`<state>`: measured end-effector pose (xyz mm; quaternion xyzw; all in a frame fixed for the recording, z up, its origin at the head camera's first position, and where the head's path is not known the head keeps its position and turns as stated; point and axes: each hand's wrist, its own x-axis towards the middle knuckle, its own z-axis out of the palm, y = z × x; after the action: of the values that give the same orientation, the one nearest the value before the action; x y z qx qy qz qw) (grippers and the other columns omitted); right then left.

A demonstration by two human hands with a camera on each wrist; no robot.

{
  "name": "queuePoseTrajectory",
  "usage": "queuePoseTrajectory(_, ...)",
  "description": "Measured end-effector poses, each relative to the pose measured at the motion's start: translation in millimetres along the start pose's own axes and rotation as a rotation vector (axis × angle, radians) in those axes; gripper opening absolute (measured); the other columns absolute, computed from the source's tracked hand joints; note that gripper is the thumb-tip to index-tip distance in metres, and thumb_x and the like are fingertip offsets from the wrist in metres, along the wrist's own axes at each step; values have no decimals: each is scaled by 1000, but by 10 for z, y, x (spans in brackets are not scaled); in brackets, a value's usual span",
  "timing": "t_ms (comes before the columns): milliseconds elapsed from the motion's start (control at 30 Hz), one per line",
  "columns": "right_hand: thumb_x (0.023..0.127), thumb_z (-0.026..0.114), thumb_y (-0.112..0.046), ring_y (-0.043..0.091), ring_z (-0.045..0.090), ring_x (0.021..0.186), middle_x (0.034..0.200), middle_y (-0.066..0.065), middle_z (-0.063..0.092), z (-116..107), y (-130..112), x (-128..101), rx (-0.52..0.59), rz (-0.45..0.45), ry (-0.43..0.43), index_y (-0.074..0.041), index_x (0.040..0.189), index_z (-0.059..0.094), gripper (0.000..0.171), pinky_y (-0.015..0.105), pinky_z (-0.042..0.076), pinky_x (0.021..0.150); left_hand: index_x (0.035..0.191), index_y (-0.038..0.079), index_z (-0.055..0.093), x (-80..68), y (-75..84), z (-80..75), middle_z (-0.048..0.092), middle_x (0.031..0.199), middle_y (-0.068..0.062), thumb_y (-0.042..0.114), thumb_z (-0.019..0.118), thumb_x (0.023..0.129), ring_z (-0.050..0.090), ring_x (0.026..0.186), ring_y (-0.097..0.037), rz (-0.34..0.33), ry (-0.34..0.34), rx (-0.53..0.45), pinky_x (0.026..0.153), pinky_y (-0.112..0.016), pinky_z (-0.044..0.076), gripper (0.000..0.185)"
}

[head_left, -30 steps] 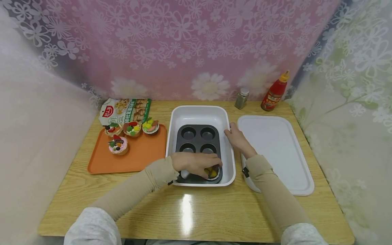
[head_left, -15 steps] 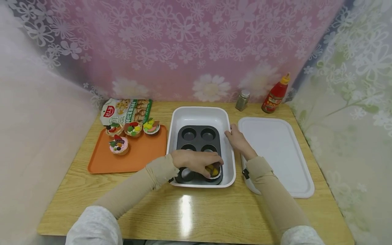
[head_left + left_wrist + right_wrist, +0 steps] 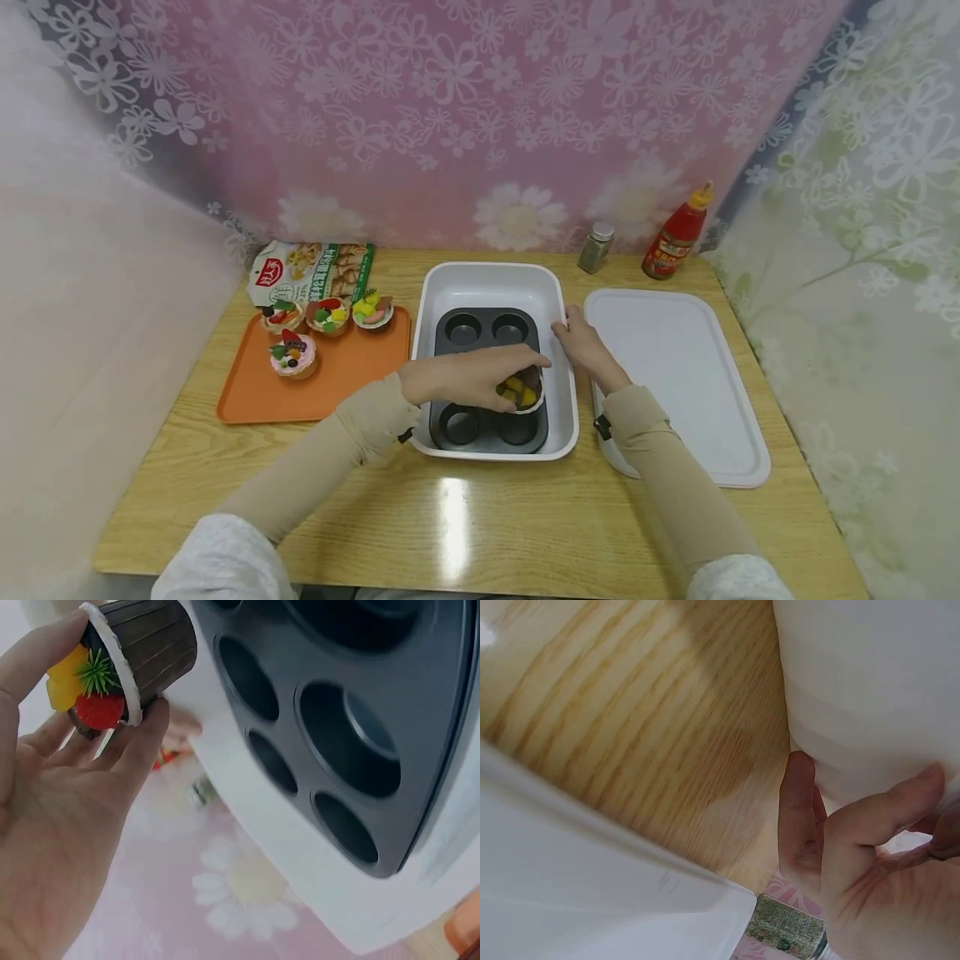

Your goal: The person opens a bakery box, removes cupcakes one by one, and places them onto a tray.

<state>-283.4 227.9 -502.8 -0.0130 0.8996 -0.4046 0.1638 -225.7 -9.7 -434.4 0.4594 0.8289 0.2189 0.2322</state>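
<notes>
My left hand [image 3: 480,379] holds a small cupcake [image 3: 520,390] with a dark brown ribbed cup, white rim and yellow and red fruit on top, lifted above the dark muffin tin [image 3: 487,332]. The left wrist view shows the cupcake [image 3: 124,664] pinched between the fingertips, clear of the muffin tin [image 3: 352,727] and its empty cups. The tin sits inside a white baking dish [image 3: 491,283]. My right hand [image 3: 585,342] grips the dish's right rim; the right wrist view shows its fingers [image 3: 855,825] curled round the white dish wall [image 3: 870,682].
An orange tray [image 3: 330,383] at the left carries several decorated cupcakes [image 3: 292,354], with a snack packet [image 3: 311,271] behind it. A white tray [image 3: 675,367] lies at the right. A spice shaker [image 3: 595,247] and a red sauce bottle [image 3: 675,233] stand at the back.
My left hand has lifted the cupcake out of the tin's near right cup and moved it up and away from me. The right hand has stayed on the dish rim.
</notes>
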Motion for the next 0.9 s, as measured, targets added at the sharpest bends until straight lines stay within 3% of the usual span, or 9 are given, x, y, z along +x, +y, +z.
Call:
queuePoseTrajectory(200, 113, 34, -29, 41, 57, 127, 152, 32, 48, 9, -3, 13, 7, -3, 10, 1, 156, 28, 52, 56, 52, 103, 158, 17, 41, -154, -33, -210, 51, 152, 0, 25, 78, 97, 55, 131, -12, -52, 89, -4, 113, -35, 48, 73)
queuePoseTrajectory(367, 113, 34, -27, 45, 55, 134, 154, 34, 46, 6, -6, 20, 5, -7, 11, 3, 155, 28, 52, 59, 51, 108, 155, 16, 45, -323, -133, -363, 48, 154, -2, 25, 78, 97, 54, 131, -15, -73, 165, -12, 114, -39, 48, 67)
queuePoseTrajectory(567, 113, 33, -26, 47, 54, 136, 155, 35, 45, 12, 2, 19, -7, -13, 9, 5, 155, 27, 52, 60, 50, 110, 155, 18, 46, -647, -342, -481, 45, 149, -5, 25, 77, 98, 55, 126, -20, -163, 261, -46, 108, -41, 51, 66)
queuePoseTrajectory(767, 113, 33, -29, 46, 54, 137, 155, 33, 45, 15, 10, 16, 12, -10, -1, 2, 155, 27, 52, 60, 49, 112, 156, 19, 45, -1005, -569, -515, 44, 152, -8, 26, 78, 97, 55, 127, -27, -295, 326, -91, 108, -47, 50, 68)
queuePoseTrajectory(900, 114, 33, -28, 46, 53, 139, 156, 33, 45, 5, 9, 16, 11, -13, -1, 2, 155, 27, 52, 60, 48, 113, 157, 17, 45, -1244, -697, -527, 45, 154, -11, 26, 79, 96, 54, 128, -30, -344, 367, -111, 108, -51, 50, 70)
